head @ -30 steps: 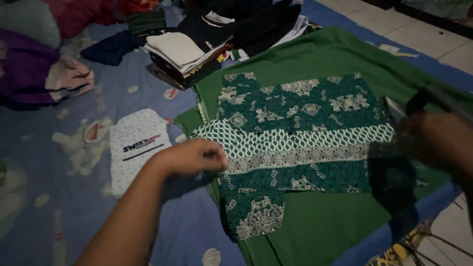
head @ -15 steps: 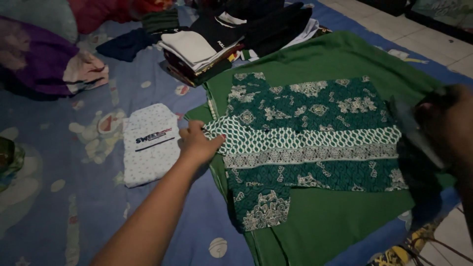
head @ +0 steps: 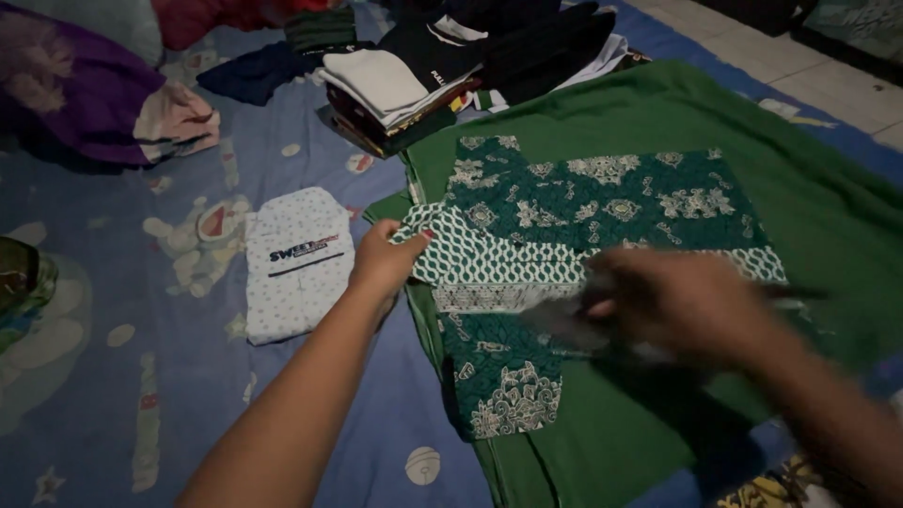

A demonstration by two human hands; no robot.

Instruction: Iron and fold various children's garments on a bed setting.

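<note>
A green patterned shirt (head: 602, 202) with white motifs lies flat on a large plain green cloth (head: 658, 103). My left hand (head: 384, 261) pinches the shirt's left edge at the white wavy band, thumb on top, and lifts that corner slightly. My right hand (head: 682, 303) is blurred in motion over the shirt's lower middle. Its fingers look curled, with a dark thin shape and a grey smear beside them. Whether it holds anything is unclear.
A small folded white dotted garment (head: 299, 259) lies left of my left hand on the blue printed sheet (head: 188, 395). A stack of folded clothes (head: 395, 89) sits at the back, with purple and pink cloth (head: 94, 103) at far left. Tiled floor (head: 828, 66) runs along the right.
My right hand has swept from the shirt's right edge leftward to its middle. My left hand has gone from resting on the shirt's left edge to pinching and lifting it.
</note>
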